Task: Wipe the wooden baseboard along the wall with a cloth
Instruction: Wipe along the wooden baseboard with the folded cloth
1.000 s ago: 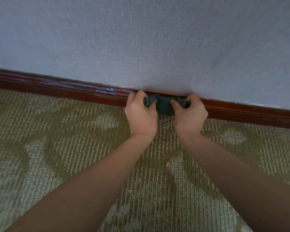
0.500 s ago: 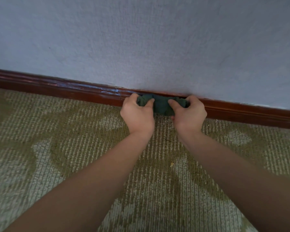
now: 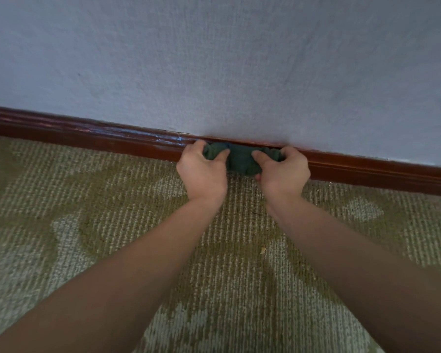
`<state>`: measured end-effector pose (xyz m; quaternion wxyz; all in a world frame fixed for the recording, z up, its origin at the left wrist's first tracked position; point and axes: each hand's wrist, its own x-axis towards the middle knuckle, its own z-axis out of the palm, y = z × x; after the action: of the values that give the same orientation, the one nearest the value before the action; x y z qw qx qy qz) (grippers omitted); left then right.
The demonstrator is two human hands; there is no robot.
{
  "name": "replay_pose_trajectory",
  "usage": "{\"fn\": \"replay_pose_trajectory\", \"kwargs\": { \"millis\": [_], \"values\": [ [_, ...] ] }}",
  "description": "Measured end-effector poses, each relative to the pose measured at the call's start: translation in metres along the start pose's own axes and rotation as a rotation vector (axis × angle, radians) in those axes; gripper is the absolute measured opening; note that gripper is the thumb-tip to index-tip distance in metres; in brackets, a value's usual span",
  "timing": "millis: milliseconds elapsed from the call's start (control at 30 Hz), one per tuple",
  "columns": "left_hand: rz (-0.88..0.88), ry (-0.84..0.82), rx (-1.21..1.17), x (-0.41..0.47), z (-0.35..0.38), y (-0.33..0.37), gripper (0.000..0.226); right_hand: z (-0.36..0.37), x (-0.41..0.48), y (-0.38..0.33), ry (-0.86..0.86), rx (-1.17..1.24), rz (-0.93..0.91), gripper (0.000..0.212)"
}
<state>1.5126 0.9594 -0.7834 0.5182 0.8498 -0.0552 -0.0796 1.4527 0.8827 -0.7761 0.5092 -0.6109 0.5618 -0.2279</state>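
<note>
Fingers (image 3: 196, 146) of both hands are curled over a bunched cloth (image 3: 241, 159), with the thumbs dug into its front. The left hand (image 3: 201, 171) grips its left end and the right hand (image 3: 283, 171) its right end, neither with any slack. The cloth is pressed flat against the face of the baseboard (image 3: 99, 140), just under the wall (image 3: 214, 59), about mid-view.

This looks like the wiping stroke itself, part way along the run, with board stretching off on both sides. The next move likely calls for sliding both hands sideways together. They would need firm pressure into the wood and the wad held high enough to ride over the moulded top lip.

The wall is pale blue-grey with a fine woven grain, matt and flat. The carpet (image 3: 112, 225) is a ribbed loop pile in olive and grey, patterned in soft blotches, and it butts against the board's foot. The baseboard is dark reddish wood, glossy, with grooves along its length. Left of the hands it shows pale bluish streaks, though whether these are glare, damp or scuffs I cannot tell. The cloth is dark green, thick and soft, crumpled into a sausage shape. A small tan speck (image 3: 262, 249) lies on the carpet between the forearms.
</note>
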Motion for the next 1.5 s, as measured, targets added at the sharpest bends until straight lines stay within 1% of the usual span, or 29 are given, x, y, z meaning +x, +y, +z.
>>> {"fn": "replay_pose_trajectory", "kwargs": {
  "millis": [200, 367, 533, 600, 633, 700, 767, 867, 1000, 1167, 1233, 1300, 1433, 1500],
  "values": [
    [-0.013, 0.001, -0.015, -0.008, 0.014, 0.008, 0.026, -0.018, 0.007, 0.001, 0.027, 0.011, -0.011, 0.025],
    [-0.029, -0.070, -0.005, 0.000, 0.007, 0.007, 0.019, -0.013, 0.004, 0.004, 0.008, 0.086, 0.081, 0.024],
    [0.009, -0.047, -0.052, -0.008, 0.010, 0.012, 0.016, -0.020, 0.006, 0.000, 0.040, 0.042, 0.018, 0.026],
    [-0.061, -0.040, -0.100, -0.010, 0.015, 0.016, 0.016, -0.024, 0.010, 0.000, 0.043, 0.036, -0.005, 0.026],
    [-0.103, -0.044, -0.115, -0.010, 0.017, 0.016, 0.020, -0.025, 0.011, 0.000, 0.042, 0.033, 0.000, 0.026],
    [-0.122, -0.067, -0.094, -0.007, 0.017, 0.014, 0.031, -0.024, 0.011, 0.002, 0.036, 0.042, 0.042, 0.025],
    [-0.110, -0.099, -0.061, -0.005, 0.014, 0.012, 0.034, -0.022, 0.009, 0.004, 0.030, 0.062, 0.076, 0.026],
    [-0.099, -0.112, -0.057, -0.004, 0.013, 0.011, 0.034, -0.021, 0.008, 0.005, 0.032, 0.068, 0.087, 0.026],
    [-0.100, -0.083, -0.070, -0.006, 0.012, 0.011, 0.033, -0.020, 0.006, 0.001, 0.023, 0.061, 0.073, 0.026],
    [-0.085, -0.106, -0.047, 0.000, 0.005, 0.010, 0.017, -0.014, 0.005, 0.000, 0.008, 0.090, 0.123, 0.026],
    [-0.093, -0.112, -0.025, 0.002, 0.005, 0.012, 0.015, -0.013, 0.005, -0.001, 0.003, 0.092, 0.138, 0.026],
    [-0.119, -0.090, -0.006, 0.001, 0.007, 0.014, 0.016, -0.016, 0.006, -0.004, -0.012, 0.084, 0.152, 0.025],
    [-0.203, -0.053, -0.034, -0.007, 0.020, 0.019, 0.031, -0.023, 0.008, -0.007, 0.011, 0.107, 0.223, 0.025],
    [-0.209, -0.058, -0.040, -0.009, 0.024, 0.020, 0.028, -0.026, 0.011, -0.007, 0.029, 0.134, 0.261, 0.025]
  ]
}}
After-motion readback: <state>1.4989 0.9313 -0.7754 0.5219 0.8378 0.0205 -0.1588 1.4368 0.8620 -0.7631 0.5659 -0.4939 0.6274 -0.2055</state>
